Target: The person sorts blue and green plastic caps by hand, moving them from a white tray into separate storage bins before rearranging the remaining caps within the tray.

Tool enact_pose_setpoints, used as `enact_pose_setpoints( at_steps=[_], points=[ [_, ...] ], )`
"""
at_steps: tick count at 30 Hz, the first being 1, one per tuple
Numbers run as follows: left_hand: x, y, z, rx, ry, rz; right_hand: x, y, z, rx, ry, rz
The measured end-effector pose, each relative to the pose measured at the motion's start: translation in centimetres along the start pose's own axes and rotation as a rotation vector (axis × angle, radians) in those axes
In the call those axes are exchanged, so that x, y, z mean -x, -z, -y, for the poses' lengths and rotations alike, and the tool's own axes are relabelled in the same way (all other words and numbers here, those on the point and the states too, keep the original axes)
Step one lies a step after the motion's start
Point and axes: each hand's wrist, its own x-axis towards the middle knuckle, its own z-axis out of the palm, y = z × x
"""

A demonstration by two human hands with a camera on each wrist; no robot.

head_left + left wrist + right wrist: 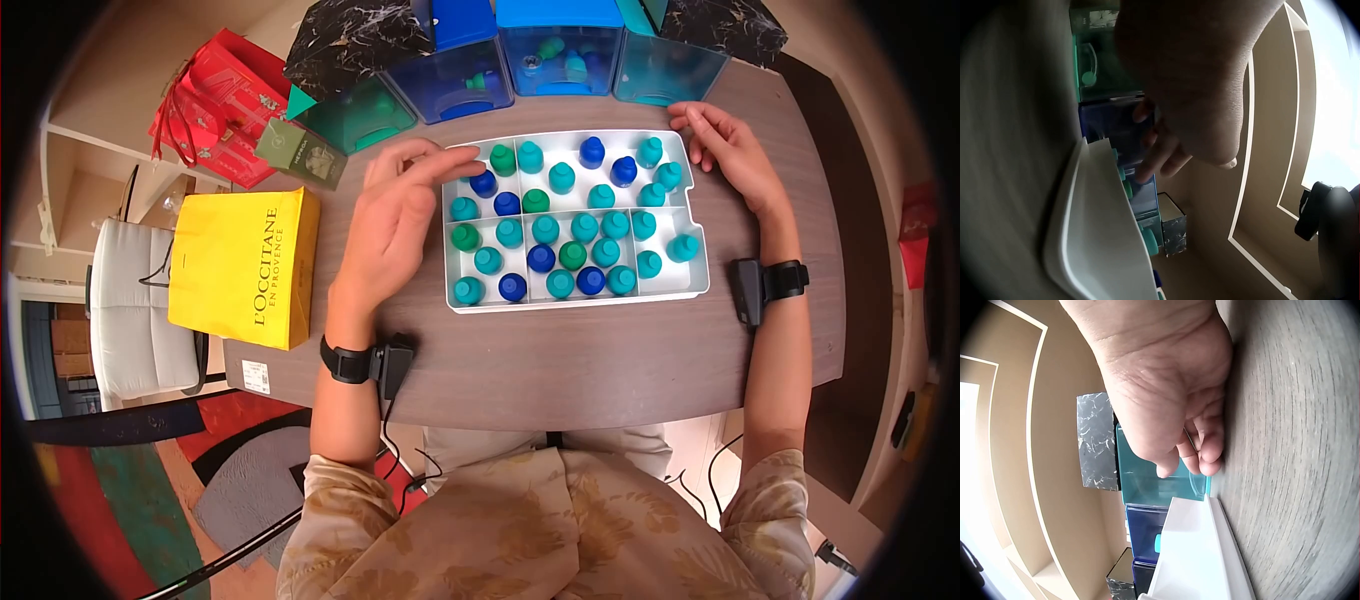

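Note:
A white divided tray (585, 305) lies on the table, with several small bottle-shaped pieces standing in its compartments. They are teal, like this teal piece (561, 178), dark blue, like this blue piece (483, 183), and green, like this green piece (464, 237). My left hand (390, 225) hovers at the tray's far left corner, fingers reaching over the rim near a blue piece; nothing shows in its grasp. Beyond the tray's far right corner, my right hand (728, 150) rests on the table with loosely bent fingers, holding nothing visible.
Along the back stand a green bin (372, 118), a dark blue bin (450, 85), a blue bin (560, 65) and a teal bin (665, 72); small pieces show inside some. To the left are a yellow paper bag (240, 265), a red bag (225, 105) and a green box (300, 155).

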Motion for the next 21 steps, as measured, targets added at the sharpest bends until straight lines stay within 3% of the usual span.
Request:
enact_pose_setpoints(
  at_steps=[11, 21],
  points=[
    [-0.05, 0.08, -0.02, -0.044, 0.008, 0.056, -0.08, 0.03, -0.12, -0.003, 0.015, 0.004],
    [0.39, -0.46, 0.48, 0.056, 0.076, -0.077, -0.01, 0.0, -0.23, -0.007, 0.001, 0.0]
  ],
)
